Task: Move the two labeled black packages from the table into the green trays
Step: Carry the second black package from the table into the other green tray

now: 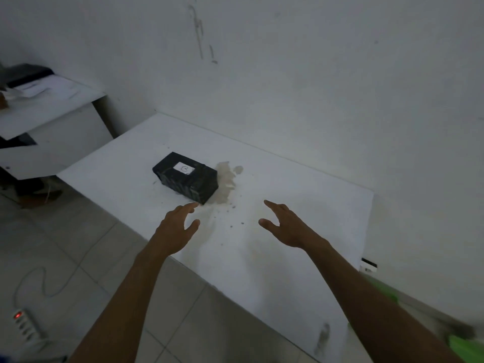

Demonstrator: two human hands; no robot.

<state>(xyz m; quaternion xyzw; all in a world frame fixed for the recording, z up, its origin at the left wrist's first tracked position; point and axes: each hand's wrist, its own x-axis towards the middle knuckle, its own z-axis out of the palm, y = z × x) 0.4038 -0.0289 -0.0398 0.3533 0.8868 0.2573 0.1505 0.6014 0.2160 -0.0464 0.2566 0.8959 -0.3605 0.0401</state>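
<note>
One black package (186, 177) with a white label marked "B" lies on the white table (301, 218), left of the middle. My left hand (176, 228) hovers open just in front of it, its fingertips almost at the package's near corner. My right hand (286, 226) is open too, fingers spread, to the right of the package and apart from it. Neither hand holds anything. A strip of green tray (463, 347) shows blurred at the bottom right edge, past the table. Only this one package is in view.
A worn, chipped patch (226, 179) marks the table right of the package. A second white desk (49, 108) with papers stands at the far left. A power strip (25, 324) and its cable lie on the tiled floor. A white wall runs behind the table.
</note>
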